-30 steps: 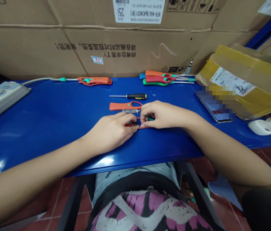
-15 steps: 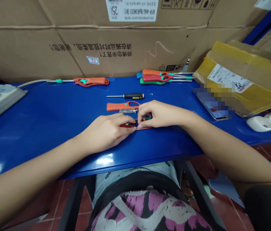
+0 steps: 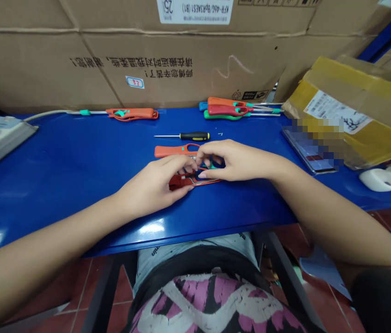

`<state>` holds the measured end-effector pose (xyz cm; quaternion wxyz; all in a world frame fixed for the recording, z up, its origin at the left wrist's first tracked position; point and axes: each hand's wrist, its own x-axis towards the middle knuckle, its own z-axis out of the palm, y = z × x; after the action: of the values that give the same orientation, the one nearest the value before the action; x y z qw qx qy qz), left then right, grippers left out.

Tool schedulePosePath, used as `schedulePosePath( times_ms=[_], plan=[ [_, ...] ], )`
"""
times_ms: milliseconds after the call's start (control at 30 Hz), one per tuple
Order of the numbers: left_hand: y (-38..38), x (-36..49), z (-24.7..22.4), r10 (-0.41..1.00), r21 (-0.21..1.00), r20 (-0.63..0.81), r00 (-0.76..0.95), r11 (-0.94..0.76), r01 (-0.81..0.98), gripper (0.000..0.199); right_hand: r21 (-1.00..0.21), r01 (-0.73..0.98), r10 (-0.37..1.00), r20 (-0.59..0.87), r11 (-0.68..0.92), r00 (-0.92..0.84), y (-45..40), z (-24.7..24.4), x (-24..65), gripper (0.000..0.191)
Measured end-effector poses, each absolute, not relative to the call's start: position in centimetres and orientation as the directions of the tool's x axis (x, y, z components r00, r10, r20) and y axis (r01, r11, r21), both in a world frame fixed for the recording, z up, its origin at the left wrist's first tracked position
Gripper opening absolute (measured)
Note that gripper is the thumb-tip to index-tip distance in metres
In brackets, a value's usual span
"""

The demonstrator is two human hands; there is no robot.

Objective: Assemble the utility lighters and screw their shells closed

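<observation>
An opened red lighter casing (image 3: 177, 182) lies on the blue table, with a thin wire or metal strip along its loop end. My left hand (image 3: 157, 185) grips its left end, thumb on the near edge and fingers over the far side. Curled over its right part is my right hand (image 3: 232, 162), thumb at the casing and fingertips apart from it, nothing visible between them. A green piece (image 3: 211, 165) shows partly under the right fingers. Just beyond lies an orange lighter casing half (image 3: 170, 151); the clear part beside it is mostly hidden by my hands.
A black-and-yellow screwdriver (image 3: 194, 136) lies farther back. An orange lighter (image 3: 134, 114) is at back left, several lighters (image 3: 226, 110) at back right. A power strip (image 3: 4, 138) stands left; a phone (image 3: 308, 150), taped box (image 3: 355, 115) and white roll (image 3: 375, 179) are right.
My right thumb and fingertips have parted from their pinch over the casing. My left fingers have shifted up to its far side, uncovering more of it. The view has moved slightly.
</observation>
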<state>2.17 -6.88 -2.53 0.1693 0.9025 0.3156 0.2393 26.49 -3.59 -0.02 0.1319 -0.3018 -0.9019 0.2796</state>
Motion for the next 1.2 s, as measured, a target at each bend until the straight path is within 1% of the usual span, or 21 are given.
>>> schedulePosePath(
  times_ms=[67, 133, 233, 367, 567, 733, 800, 933, 1067, 1200],
  plan=[
    [-6.7, 2.2, -2.6, 0.665, 0.476, 0.327, 0.671, -0.729, 0.491, 0.033, -0.597, 0.479, 0.627, 0.054, 0.644, -0.777, -3.6, 0.0, 26.6, 0.028],
    [-6.6, 2.2, -2.7, 0.682, 0.518, 0.32, 0.658, -0.707, 0.481, 0.038, -0.605, 0.477, 0.612, 0.021, 0.638, -0.791, -3.6, 0.0, 26.7, 0.031],
    [-6.7, 2.3, -2.8, 0.701, 0.566, 0.298, 0.648, -0.677, 0.471, 0.046, -0.608, 0.468, 0.583, -0.01, 0.642, -0.813, -3.6, 0.1, 26.6, 0.024],
    [-7.1, 2.5, -2.7, 0.717, 0.556, 0.251, 0.65, -0.656, 0.51, 0.049, -0.6, 0.488, 0.585, -0.041, 0.634, -0.81, -3.6, 0.1, 26.5, 0.018],
    [-7.4, 2.8, -3.0, 0.776, 0.628, 0.167, 0.609, -0.56, 0.541, 0.043, -0.59, 0.491, 0.582, -0.044, 0.641, -0.812, -3.7, 0.0, 26.5, 0.017],
    [-7.2, 2.9, -3.7, 0.803, 0.66, 0.167, 0.572, -0.522, 0.54, 0.037, -0.569, 0.497, 0.578, -0.047, 0.655, -0.815, -3.7, -0.1, 26.4, 0.02],
    [-7.0, 2.9, -3.8, 0.815, 0.677, 0.166, 0.555, -0.503, 0.537, 0.036, -0.56, 0.497, 0.574, -0.045, 0.663, -0.817, -3.7, -0.1, 26.4, 0.019],
    [-6.8, 3.1, -3.8, 0.841, 0.731, 0.155, 0.519, -0.451, 0.512, 0.035, -0.564, 0.484, 0.563, -0.041, 0.669, -0.826, -3.7, -0.1, 26.4, 0.015],
    [-6.6, 3.3, -3.8, 0.852, 0.776, 0.139, 0.504, -0.41, 0.48, 0.035, -0.6, 0.488, 0.572, -0.061, 0.633, -0.818, -3.6, -0.1, 26.3, 0.018],
    [-6.5, 3.4, -3.9, 0.858, 0.825, 0.093, 0.505, -0.35, 0.444, 0.034, -0.582, 0.509, 0.591, -0.061, 0.634, -0.805, -3.7, -0.1, 26.0, 0.018]
  ],
)
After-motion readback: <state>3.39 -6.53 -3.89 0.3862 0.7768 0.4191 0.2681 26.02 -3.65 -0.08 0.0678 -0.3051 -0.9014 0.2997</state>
